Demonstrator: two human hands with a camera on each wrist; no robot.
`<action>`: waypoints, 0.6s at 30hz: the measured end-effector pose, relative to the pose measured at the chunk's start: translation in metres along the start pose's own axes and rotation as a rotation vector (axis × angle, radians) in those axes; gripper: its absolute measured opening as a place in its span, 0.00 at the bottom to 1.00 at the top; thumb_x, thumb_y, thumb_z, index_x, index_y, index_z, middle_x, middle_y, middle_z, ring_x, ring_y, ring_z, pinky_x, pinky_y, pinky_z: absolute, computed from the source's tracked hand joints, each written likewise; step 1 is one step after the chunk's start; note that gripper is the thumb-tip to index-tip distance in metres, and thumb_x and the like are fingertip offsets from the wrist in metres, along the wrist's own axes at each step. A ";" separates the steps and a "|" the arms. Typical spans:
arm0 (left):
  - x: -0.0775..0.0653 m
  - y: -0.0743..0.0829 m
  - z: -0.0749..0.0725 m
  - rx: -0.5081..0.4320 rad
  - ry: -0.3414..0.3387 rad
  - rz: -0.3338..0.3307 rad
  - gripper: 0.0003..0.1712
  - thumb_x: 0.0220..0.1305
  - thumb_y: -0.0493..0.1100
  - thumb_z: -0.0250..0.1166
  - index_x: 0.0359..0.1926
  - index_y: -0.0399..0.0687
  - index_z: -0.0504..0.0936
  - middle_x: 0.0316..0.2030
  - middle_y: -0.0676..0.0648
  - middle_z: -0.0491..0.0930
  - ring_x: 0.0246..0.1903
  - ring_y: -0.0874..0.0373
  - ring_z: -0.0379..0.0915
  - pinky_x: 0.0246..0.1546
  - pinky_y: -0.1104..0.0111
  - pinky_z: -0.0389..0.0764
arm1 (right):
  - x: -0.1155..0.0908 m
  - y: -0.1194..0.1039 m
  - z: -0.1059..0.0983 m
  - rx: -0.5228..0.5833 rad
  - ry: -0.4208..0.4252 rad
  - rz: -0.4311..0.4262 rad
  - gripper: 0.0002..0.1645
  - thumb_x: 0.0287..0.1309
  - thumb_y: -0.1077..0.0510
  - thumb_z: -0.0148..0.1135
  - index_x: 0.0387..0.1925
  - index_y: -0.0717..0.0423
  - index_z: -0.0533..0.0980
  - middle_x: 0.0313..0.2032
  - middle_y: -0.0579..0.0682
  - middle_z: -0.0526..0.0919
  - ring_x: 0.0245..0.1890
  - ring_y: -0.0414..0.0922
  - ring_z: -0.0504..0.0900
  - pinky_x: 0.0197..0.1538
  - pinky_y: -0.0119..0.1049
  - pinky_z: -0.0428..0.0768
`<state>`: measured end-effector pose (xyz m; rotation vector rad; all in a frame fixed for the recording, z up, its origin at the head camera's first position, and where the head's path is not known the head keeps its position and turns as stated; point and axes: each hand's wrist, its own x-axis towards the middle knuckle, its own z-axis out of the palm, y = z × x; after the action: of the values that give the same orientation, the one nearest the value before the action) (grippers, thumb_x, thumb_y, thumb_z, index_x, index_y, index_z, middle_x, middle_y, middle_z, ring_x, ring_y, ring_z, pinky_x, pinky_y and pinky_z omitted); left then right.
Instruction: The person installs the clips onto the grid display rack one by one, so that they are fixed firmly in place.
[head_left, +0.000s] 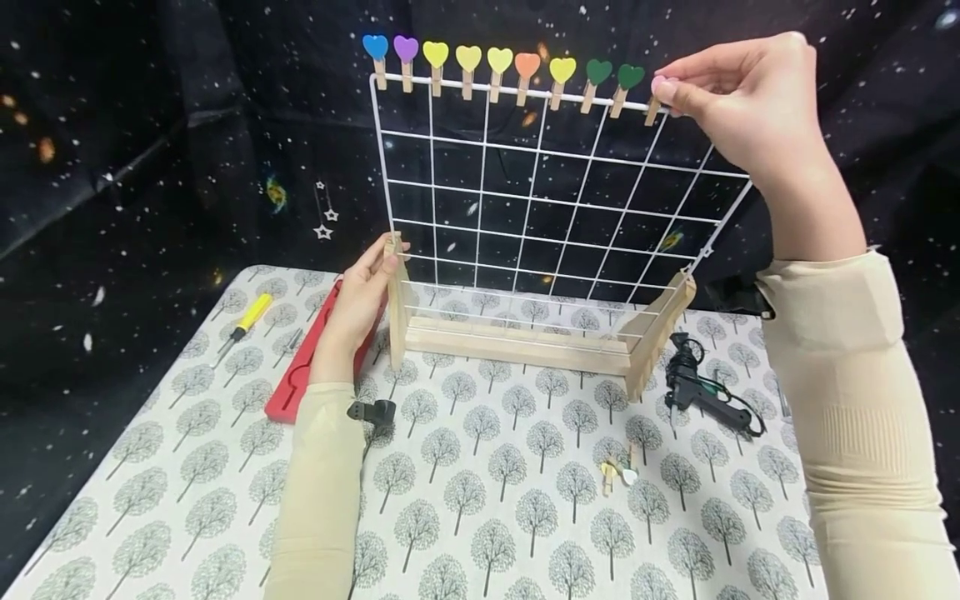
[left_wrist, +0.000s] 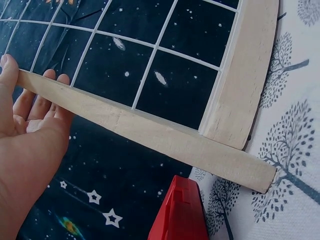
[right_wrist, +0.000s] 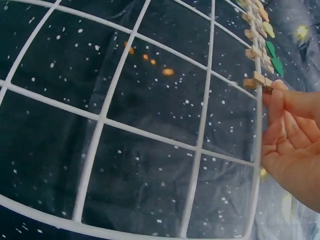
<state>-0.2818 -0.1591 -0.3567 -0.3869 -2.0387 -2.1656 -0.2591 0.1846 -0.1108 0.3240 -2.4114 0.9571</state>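
A white wire grid (head_left: 539,152) stands upright in a wooden stand (head_left: 517,347). My left hand (head_left: 358,304) grips the stand's left upright (left_wrist: 120,120), thumb on one side and fingers on the other. At the grid's top right, my right hand (head_left: 761,108) pinches a small wooden clothespin (head_left: 652,113) with a pink heart, mostly covered by the fingers. In the right wrist view this clothespin (right_wrist: 258,79) sits across the edge wire. To its left, several heart clothespins line the top wire, from a blue heart (head_left: 375,47) to a dark green heart (head_left: 631,77).
Loose heart clothespins (head_left: 609,477) lie on the tree-patterned cloth (head_left: 450,525). A black glue gun (head_left: 705,396) with a cord rests right of the stand. Left lie a red tray (head_left: 285,400) and a yellow-handled screwdriver (head_left: 253,312). A dark starry backdrop (head_left: 225,167) hangs behind.
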 end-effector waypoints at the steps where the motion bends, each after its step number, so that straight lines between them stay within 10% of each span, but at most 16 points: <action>1: 0.000 0.000 0.000 0.004 0.001 0.002 0.27 0.61 0.49 0.51 0.62 0.58 0.60 0.56 0.47 0.66 0.57 0.58 0.60 0.61 0.64 0.54 | 0.000 0.000 -0.001 -0.004 -0.009 0.009 0.18 0.43 0.46 0.63 0.37 0.49 0.81 0.20 0.28 0.78 0.26 0.29 0.76 0.25 0.26 0.64; 18: 0.008 -0.017 -0.006 -0.017 -0.003 0.020 0.27 0.60 0.50 0.52 0.61 0.59 0.61 0.56 0.47 0.67 0.56 0.58 0.61 0.61 0.62 0.54 | -0.005 0.000 0.005 -0.126 0.007 -0.038 0.21 0.51 0.44 0.55 0.44 0.48 0.78 0.30 0.40 0.82 0.26 0.26 0.74 0.24 0.27 0.62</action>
<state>-0.2948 -0.1628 -0.3706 -0.4112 -2.0112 -2.1732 -0.2571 0.1811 -0.1165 0.3185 -2.4366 0.7843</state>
